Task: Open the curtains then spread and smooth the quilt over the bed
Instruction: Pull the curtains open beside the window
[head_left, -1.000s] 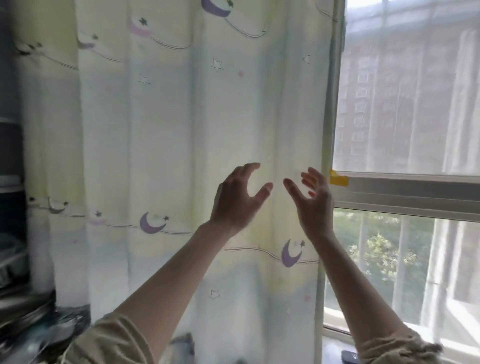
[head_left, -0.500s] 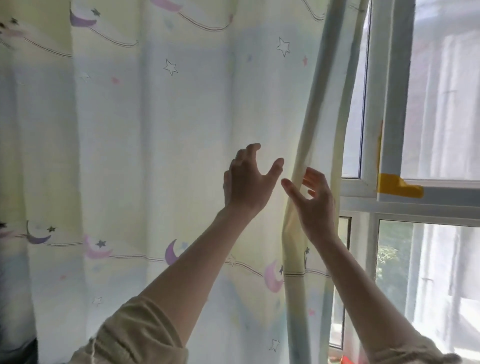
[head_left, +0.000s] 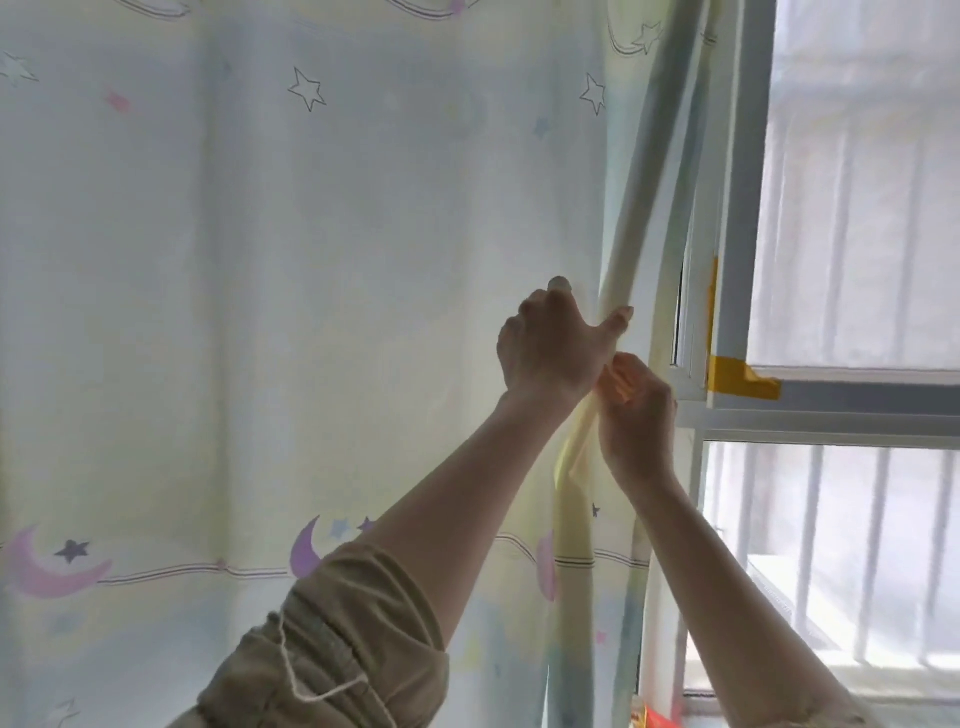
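Head view: your curtain (head_left: 322, 291), printed with moons and stars, fills everything left of your grips; the window frame (head_left: 740, 218) stands just right of them. Your left hand (head_left: 553, 348) closes on the curtain's gathered edge, thumb pressed against the fold, forearm raised. Your right hand (head_left: 636, 415), just below and touching it, pinches the same edge.
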